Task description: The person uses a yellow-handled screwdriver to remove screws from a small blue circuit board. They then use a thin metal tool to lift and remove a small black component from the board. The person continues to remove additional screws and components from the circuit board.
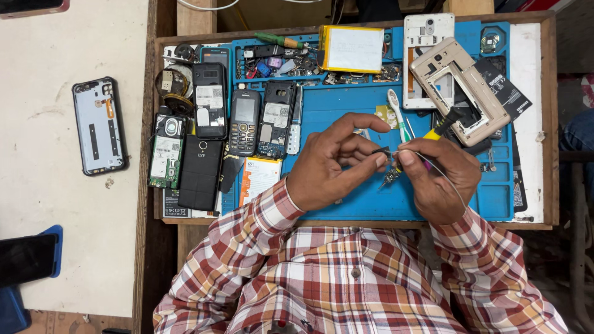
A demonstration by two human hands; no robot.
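My left hand (334,162) pinches a small dark part (381,150) between thumb and fingertips above the blue work mat (346,105). My right hand (440,176) meets it from the right, gripping a thin grey wire (447,175) that loops back over its knuckles, along with a yellow-handled tool (435,133). A small dark component (390,178) hangs just below the fingertips. A white toothbrush (398,113) lies on the mat just behind both hands.
Several old phones and circuit boards (210,124) line the mat's left side. A yellow battery pack (351,48), a white phone back (424,37) and a gold phone frame (461,86) lie at the rear. A phone shell (99,125) rests on the white table, left.
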